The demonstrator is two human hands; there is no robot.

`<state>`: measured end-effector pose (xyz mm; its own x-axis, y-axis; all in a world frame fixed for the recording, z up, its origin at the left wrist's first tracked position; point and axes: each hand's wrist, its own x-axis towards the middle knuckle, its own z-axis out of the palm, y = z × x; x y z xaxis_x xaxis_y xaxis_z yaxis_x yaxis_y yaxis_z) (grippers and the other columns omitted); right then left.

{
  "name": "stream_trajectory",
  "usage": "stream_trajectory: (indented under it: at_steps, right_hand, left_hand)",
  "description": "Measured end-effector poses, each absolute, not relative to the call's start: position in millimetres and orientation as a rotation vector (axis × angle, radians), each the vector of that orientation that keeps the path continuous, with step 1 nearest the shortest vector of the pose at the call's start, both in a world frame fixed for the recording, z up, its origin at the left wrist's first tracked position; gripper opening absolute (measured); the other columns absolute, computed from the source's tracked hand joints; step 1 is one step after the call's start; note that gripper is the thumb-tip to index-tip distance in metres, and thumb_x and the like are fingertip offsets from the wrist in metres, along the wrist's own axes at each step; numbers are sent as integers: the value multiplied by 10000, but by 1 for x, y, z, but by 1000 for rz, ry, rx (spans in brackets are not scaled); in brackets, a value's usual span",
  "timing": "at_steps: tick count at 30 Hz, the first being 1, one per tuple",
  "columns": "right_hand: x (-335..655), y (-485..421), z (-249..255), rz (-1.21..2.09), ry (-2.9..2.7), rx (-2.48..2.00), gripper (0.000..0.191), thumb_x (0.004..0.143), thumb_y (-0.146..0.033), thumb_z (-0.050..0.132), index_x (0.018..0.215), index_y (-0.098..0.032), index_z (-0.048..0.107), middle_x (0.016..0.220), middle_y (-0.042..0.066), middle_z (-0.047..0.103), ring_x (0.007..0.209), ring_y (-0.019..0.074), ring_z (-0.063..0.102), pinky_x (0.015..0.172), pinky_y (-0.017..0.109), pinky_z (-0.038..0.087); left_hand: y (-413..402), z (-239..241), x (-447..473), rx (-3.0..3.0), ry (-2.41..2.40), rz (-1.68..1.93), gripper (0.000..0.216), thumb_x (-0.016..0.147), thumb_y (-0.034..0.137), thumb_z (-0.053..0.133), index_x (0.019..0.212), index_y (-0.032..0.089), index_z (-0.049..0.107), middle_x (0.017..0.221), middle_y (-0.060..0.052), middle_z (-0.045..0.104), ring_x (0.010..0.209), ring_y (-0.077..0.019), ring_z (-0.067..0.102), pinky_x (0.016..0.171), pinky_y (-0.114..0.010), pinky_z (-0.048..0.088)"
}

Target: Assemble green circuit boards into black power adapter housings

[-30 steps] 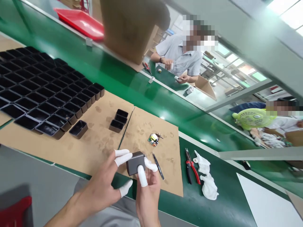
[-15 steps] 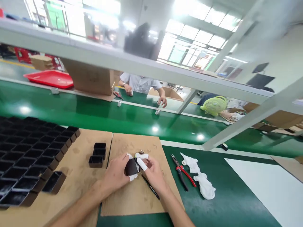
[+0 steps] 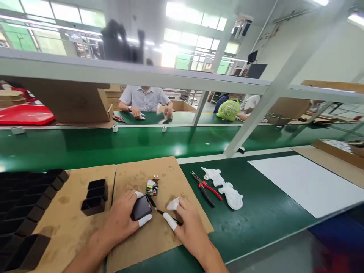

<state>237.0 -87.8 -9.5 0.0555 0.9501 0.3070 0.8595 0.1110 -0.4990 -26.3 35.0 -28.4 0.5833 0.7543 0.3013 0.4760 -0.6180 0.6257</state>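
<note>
My left hand, with white finger cots on thumb and fingertip, grips a small black plastic case over the cardboard. A small circuit board with green, white and yellow parts lies just beyond the case, two metal pins pointing away. My right hand, also in finger cots, has thumb and forefinger apart around the black tweezers. The tweezers slant across the cardboard, their tips by the case; I cannot tell if the thumb touches them.
Black open boxes stand left, beside many more at the edge. Red-and-black pliers and crumpled white gloves lie right, before a white sheet. A shelf beam crosses above; a co-worker sits opposite.
My right hand has left the case and moved right, down to the tweezers. The circuit board now lies uncovered on the cardboard. The head view has turned right.
</note>
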Motion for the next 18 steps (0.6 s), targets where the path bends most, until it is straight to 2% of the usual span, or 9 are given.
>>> stream_trajectory:
  at_steps: [3,6,8,10,13,15,18]
  right_hand:
    - [272,-89,-8,-22,-1656,-1996,233,1141,-456,656,1148,-245,753,1177,123,746,1107,334,695,1004,466,533]
    - [312,-86,-5,-196,-1478,-2229,239,1102,-417,651,1105,-190,725,1198,199,676,1196,430,619,1056,582,477]
    - [331,-82,-6,-202,-1483,-2293,186,1063,-383,676,1011,-206,702,1201,201,666,1243,444,586,1077,603,463]
    - [343,-75,-7,-155,-1546,-2291,183,1071,-347,634,937,-227,667,1185,188,669,1236,423,585,1074,594,477]
    - [352,-66,0,-48,-1660,-2191,255,1125,-338,520,907,-249,618,1097,141,658,1087,346,621,1017,544,532]
    - [352,-65,12,40,-1729,-2065,289,1173,-383,444,982,-259,621,1085,104,648,1025,300,635,998,501,567]
    - [338,-71,37,196,-1795,-1836,371,1241,-452,300,1187,-282,625,1193,87,663,1117,270,658,1047,450,589]
  left_hand:
    - [33,-33,-30,2380,899,733,393,972,482,813,1273,240,739,1144,-117,798,1052,-382,763,924,-524,622]
    - [32,-37,-35,2510,894,707,404,948,473,834,1270,247,741,1183,-117,802,1082,-384,762,940,-513,627]
    - [33,-39,-38,2627,895,703,386,950,490,831,1228,238,739,1200,-128,805,1074,-388,770,911,-503,637]
    - [33,-41,-39,2683,858,744,376,973,499,809,1231,236,730,1194,-125,809,1042,-378,782,864,-479,642]
    - [29,-40,-40,2662,790,860,334,979,489,811,1199,255,720,1095,-85,798,939,-336,785,793,-427,635]
    - [26,-36,-40,2615,765,939,320,977,484,835,1173,261,715,1033,-62,775,877,-301,774,757,-389,624]
    - [23,-27,-41,2530,694,1025,381,1003,440,844,1306,253,707,1066,-65,774,912,-271,786,789,-352,629]
